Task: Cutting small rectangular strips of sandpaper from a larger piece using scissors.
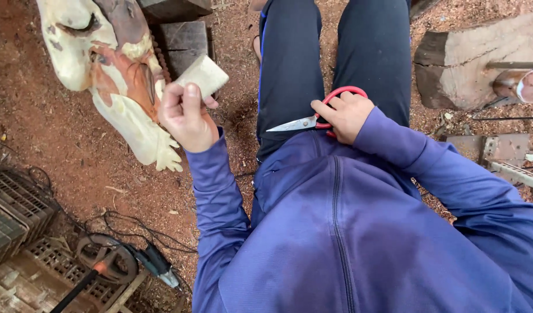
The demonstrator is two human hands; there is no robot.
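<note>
Head view: left hand (pixel 187 117) pinches pale folded sandpaper piece (pixel 204 76) (uncut so far); right hand (pixel 346 116) fingers grip red-handled steel scissors (pixel 318 117), blades shut

Left hand (pixel 185 116) grips a pale folded pad (pixel 204 75) beside the wooden carving (pixel 113 75); right hand (pixel 346 116) holds red-handled scissors (pixel 313 120) on the lap, blades pointing left.

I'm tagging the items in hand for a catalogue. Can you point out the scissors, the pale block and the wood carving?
scissors (pixel 301 123): head view, on the bare metal blade.
pale block (pixel 205 74): head view, on its broad upper face.
wood carving (pixel 113 61): head view, on the reddish middle part.
</note>
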